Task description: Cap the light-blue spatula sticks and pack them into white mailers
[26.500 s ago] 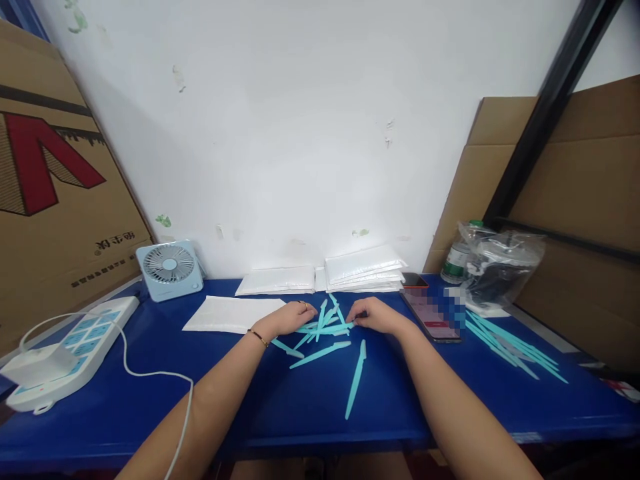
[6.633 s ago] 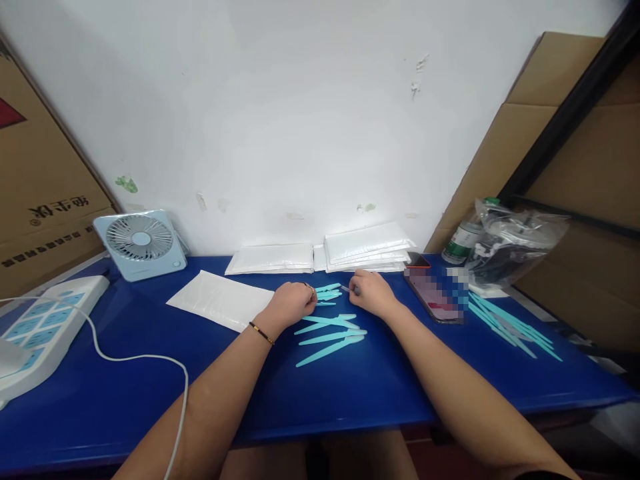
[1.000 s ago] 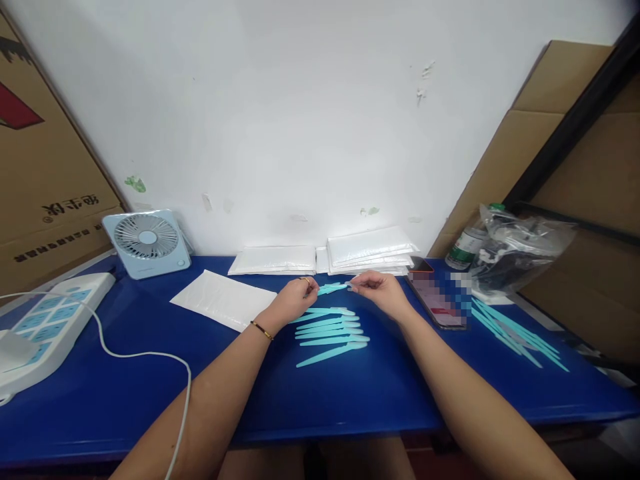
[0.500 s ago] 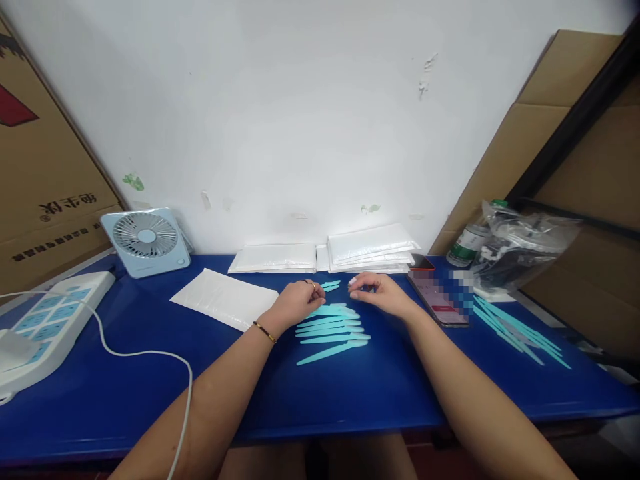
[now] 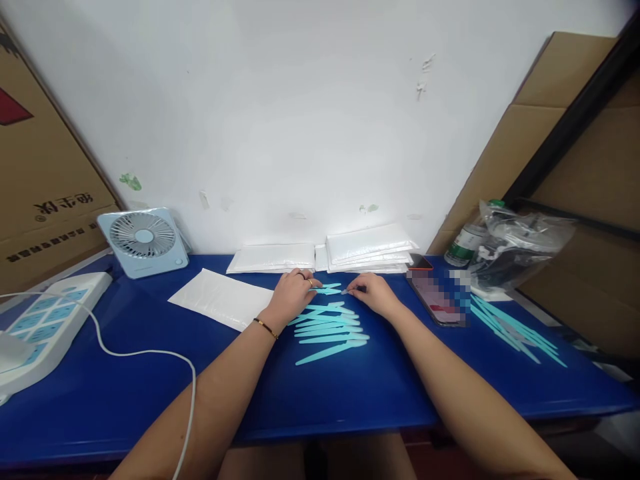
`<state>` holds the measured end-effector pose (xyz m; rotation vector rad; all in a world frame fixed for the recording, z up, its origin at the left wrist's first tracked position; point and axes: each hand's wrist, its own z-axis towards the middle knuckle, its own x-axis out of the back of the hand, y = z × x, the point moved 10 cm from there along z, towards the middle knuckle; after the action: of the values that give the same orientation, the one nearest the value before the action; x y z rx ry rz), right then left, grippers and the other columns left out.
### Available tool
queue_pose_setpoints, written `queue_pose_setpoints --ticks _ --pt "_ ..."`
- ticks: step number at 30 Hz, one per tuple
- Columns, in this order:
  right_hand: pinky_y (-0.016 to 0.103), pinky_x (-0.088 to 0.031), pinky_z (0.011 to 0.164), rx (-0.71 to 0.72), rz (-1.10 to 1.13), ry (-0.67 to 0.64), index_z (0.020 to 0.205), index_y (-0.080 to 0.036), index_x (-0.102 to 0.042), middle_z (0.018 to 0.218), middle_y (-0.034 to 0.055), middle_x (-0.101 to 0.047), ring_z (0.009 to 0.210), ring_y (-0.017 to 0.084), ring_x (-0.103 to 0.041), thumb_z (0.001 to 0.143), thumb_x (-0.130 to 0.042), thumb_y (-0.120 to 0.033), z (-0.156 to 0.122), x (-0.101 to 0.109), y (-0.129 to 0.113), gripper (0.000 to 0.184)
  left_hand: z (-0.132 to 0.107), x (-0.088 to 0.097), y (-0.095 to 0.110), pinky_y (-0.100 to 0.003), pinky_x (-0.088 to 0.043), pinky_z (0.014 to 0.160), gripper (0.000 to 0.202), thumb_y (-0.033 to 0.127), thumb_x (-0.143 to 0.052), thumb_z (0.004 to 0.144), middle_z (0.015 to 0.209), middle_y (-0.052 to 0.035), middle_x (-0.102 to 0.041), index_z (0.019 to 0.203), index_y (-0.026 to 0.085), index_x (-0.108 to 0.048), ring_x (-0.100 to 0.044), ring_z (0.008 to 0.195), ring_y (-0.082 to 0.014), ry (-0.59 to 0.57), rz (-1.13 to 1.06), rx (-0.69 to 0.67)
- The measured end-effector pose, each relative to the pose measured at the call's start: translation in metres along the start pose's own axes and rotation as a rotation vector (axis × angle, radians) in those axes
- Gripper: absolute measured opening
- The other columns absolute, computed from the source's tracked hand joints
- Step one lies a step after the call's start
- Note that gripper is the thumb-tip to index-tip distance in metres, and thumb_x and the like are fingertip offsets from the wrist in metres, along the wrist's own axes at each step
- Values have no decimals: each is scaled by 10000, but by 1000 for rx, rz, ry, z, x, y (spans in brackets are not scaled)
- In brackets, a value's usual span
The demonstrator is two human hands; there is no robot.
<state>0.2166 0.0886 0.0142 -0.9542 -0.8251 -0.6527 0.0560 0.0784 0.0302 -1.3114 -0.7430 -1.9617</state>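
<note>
On the blue table [image 5: 350,393] lies a neat row of several turquoise plastic sticks [image 5: 327,330], side by side. Just behind the row, my left hand [image 5: 293,293] and my right hand [image 5: 370,291] rest low on the table with fingers curled, each pinching an end of a few more turquoise sticks [image 5: 327,289] that lie between them. A ring shows on my left hand and a thin bracelet on that wrist.
A white padded envelope [image 5: 220,307] lies left of my hands; stacks of the same [image 5: 367,250] stand against the wall. A phone [image 5: 435,297] and another pile of turquoise sticks [image 5: 515,330] lie right. A small fan [image 5: 143,240], a power strip [image 5: 45,327], a plastic bag [image 5: 520,247].
Both hands have come down from holding sticks slightly raised to resting on the table behind the row. The row has grown since the earliest frames.
</note>
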Motion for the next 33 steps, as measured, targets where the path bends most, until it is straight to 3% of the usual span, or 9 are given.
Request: queue_pose_setpoints --ticks 4,14,19,24,33 --pt "271 -429 722 -4 -12 -5 799 -240 -723 823 22 -678 798 178 -588 753 -602 -154 1 0 0 155 -5 -5 14 -334 -341 794 228 284 -509 859 1045 -38 -621 1042 260 -643 -504 970 -215 -44 81 -64" --pt "241 -416 642 26 22 -76 790 -226 -712 793 13 -664 687 138 -579 756 -603 -185 -6 2 1 121 -2 -13 5 -324 -342 800 232 203 -512 843 996 -46 -669 1001 247 -677 -564 945 -205 -121 29 13" --pt "241 -430 656 37 90 -65 812 -237 -717 825 15 -665 709 137 -588 767 -603 -204 -6 -2 -4 127 -1 -17 -3 -298 -391 807 233 202 -509 838 1040 -26 -676 992 247 -677 -587 976 -204 -99 -96 46" --pt "238 -443 648 50 129 -29 789 -230 -722 813 16 -670 679 128 -591 756 -622 -212 -1 -9 -14 107 1 -24 -16 -270 -440 756 187 195 -546 798 929 -10 -693 915 242 -685 -622 866 -186 -74 -203 107" --pt "217 -445 575 -127 196 39 745 -208 -685 655 -18 -670 597 123 -596 663 -693 -242 -2 -9 -5 89 0 -40 -34 -220 -493 689 221 251 -608 720 795 3 -680 929 206 -659 -632 767 -140 -98 -564 258"
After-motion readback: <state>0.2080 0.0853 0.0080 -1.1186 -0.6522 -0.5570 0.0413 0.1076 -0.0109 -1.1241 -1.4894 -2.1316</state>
